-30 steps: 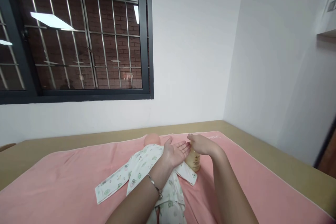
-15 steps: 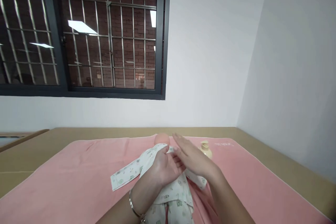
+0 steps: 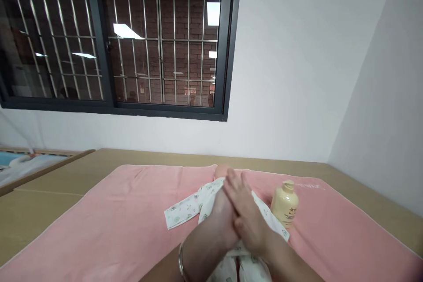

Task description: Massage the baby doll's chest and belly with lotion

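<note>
In front of me my two hands are pressed together above a doll (image 3: pixel 222 170) dressed in a white printed top (image 3: pixel 185 209) and matching trousers (image 3: pixel 254 269). My right hand (image 3: pixel 246 211) lies against my left with its fingers stretched out. My left hand (image 3: pixel 222 218) has its back towards me, and its fingers are hidden behind the right one. A shiny bracelet circles my left wrist. Both hands cover most of the doll's chest; only its rounded head, its sleeves and part of the trousers show. Nothing held is visible between my palms.
A pale yellow pump bottle (image 3: pixel 284 205) stands right of the doll, close to its sleeve. Under both lies a pink blanket (image 3: pixel 132 220) on a wooden tabletop (image 3: pixel 59 185). Behind are a white wall and a barred window (image 3: pixel 161 48).
My hands have come from apart, left palm facing up, to pressed together. The view has shifted left, so the scene sits further right and the pump bottle shows fully.
</note>
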A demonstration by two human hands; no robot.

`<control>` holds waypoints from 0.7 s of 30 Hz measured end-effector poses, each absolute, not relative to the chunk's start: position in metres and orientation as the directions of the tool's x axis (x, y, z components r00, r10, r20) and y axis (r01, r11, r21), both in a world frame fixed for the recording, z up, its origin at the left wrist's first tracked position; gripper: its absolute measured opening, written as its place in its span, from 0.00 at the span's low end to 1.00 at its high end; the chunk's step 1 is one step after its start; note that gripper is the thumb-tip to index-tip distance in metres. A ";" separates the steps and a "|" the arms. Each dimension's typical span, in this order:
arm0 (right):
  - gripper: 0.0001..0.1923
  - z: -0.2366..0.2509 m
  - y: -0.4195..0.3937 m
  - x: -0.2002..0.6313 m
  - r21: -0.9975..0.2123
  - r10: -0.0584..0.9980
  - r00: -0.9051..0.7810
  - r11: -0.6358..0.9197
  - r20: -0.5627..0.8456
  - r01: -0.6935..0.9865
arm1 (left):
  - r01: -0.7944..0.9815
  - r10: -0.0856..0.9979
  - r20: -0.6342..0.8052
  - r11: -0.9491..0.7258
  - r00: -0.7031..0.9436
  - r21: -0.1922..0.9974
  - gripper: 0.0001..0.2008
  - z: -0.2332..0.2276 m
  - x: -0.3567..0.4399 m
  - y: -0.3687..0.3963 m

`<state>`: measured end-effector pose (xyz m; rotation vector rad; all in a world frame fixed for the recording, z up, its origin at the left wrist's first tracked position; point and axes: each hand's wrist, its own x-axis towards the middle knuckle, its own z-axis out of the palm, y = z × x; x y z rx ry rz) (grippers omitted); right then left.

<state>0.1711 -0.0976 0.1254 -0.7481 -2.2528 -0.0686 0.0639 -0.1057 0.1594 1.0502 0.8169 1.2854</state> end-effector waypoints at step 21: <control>0.30 0.100 -0.057 0.180 -0.270 0.612 -0.352 0.696 0.708 0.665 | -0.374 0.972 0.197 -0.231 -0.127 0.898 0.28 0.098 0.073 -0.050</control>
